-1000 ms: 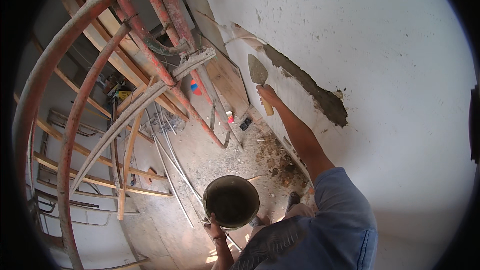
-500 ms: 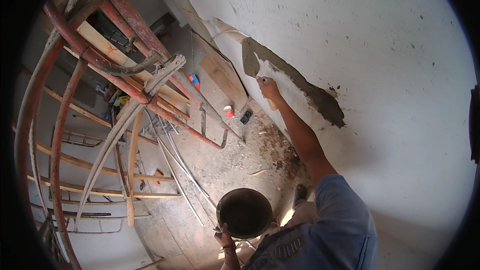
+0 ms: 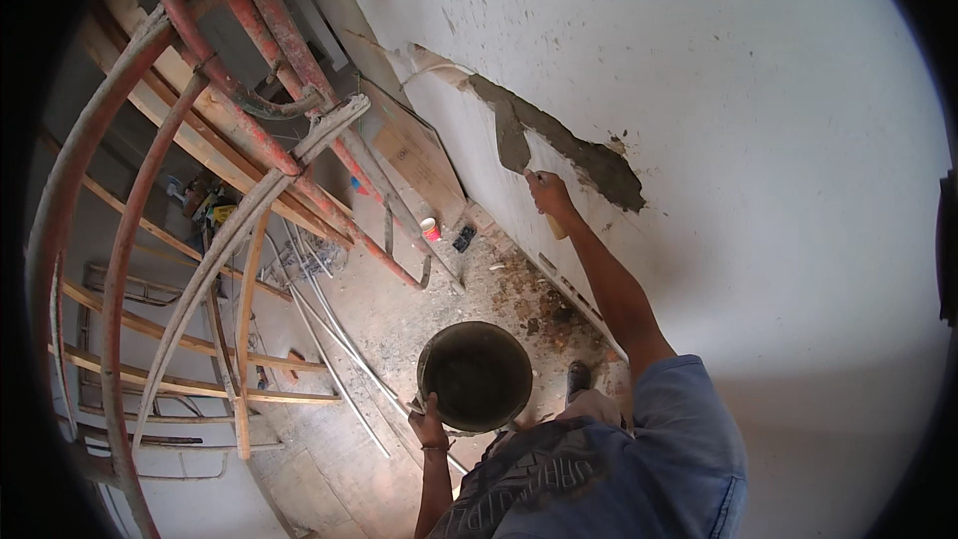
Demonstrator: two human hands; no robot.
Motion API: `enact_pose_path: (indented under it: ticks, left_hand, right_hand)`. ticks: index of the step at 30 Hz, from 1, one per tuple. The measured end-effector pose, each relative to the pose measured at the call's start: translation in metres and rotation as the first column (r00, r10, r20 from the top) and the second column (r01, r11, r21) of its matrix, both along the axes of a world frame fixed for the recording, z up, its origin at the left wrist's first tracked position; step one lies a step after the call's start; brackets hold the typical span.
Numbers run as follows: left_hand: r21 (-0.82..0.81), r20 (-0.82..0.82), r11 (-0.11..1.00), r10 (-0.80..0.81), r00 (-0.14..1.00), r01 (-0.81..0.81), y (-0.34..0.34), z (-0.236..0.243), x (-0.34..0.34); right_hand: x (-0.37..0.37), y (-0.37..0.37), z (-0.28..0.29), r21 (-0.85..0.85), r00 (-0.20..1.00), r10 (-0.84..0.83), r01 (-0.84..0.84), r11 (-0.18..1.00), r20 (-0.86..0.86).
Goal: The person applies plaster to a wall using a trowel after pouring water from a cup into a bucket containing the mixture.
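rough grey mortar (image 3: 591, 164) streaks the speckled white wall (image 3: 778, 200); above gritty floor (image 3: 399, 301), the right hand (image 3: 549, 194) grips a pale-handled grey trowel (image 3: 513, 147) at the mortar's edge, the left hand (image 3: 428, 425) a round dark bucket (image 3: 525, 376).

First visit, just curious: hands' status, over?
Right hand: holding trowel at grey wall patch. Left hand: holding bucket by rim. Red metal frame to the left.

Left head-worn fisheye, facing down, hands (image 3: 548, 193) near, floor (image 3: 399, 319) farther below

Large lettering (image 3: 565, 480) on blue shirt (image 3: 654, 459)
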State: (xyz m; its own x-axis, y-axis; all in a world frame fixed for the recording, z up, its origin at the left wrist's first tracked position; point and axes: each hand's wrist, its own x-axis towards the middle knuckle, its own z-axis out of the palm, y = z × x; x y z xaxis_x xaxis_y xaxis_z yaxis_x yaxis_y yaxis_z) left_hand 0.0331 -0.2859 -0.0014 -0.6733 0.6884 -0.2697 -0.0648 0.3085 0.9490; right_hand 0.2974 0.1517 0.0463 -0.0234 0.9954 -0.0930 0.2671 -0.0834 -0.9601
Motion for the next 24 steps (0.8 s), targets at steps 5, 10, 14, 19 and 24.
enact_pose_path:
  ticks: [5, 10, 14, 19, 24]
  left_hand:
    - [-0.018, -0.045, 1.000, -0.015, 0.999, 0.014, -0.008, -0.015, -0.016]
    - [-0.085, 0.048, 0.986, 0.149, 0.988, -0.145, -0.030, -0.035, -0.035]
    - [-0.146, 0.114, 0.953, 0.284, 0.952, -0.266, -0.045, -0.093, -0.064]
    - [-0.100, 0.234, 0.950, 0.312, 0.921, -0.297, -0.058, -0.084, -0.063]
    - [-0.091, 0.271, 0.941, 0.339, 0.901, -0.326, -0.071, -0.088, -0.060]
  right_hand:
    - [0.046, -0.053, 0.020, 0.157, 0.897, -0.063, -0.007, 0.988, 0.437]
    - [0.071, -0.102, 0.053, 0.373, 0.696, -0.047, -0.326, 0.869, 0.716]
    - [0.043, -0.154, 0.169, -0.168, 0.722, 0.551, -0.535, 0.828, 0.418]
    - [0.014, -0.130, 0.198, -0.288, 0.510, 0.853, -0.805, 0.518, 0.110]
    - [0.032, -0.044, 0.177, -0.200, 0.821, 0.551, -0.520, 0.830, 0.148]
